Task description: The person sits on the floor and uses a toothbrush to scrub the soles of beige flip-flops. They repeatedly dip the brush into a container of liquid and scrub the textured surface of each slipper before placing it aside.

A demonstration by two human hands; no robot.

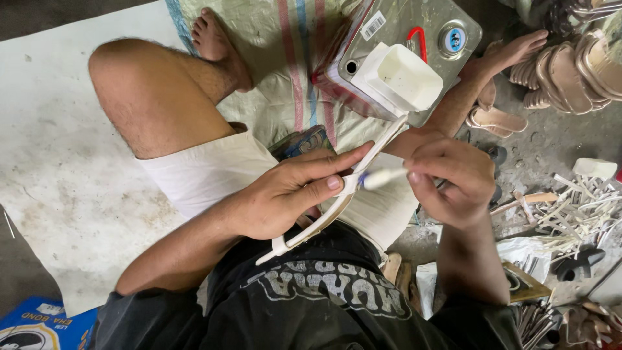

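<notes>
Brush (382, 177) tip blurred; strap (337, 201) partly behind left hand (285, 194).

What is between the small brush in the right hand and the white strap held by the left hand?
Nothing visible. The right hand holds the small brush with its tip right at the white strap, which the left hand pinches. The white container sits beyond, out of the way.

A small sandal-making workshop on the floor: stacked tan sandals (570, 71), a heap of white straps (576, 210), a metal glue tin (395, 32) on a woven sack (285, 52).
</notes>
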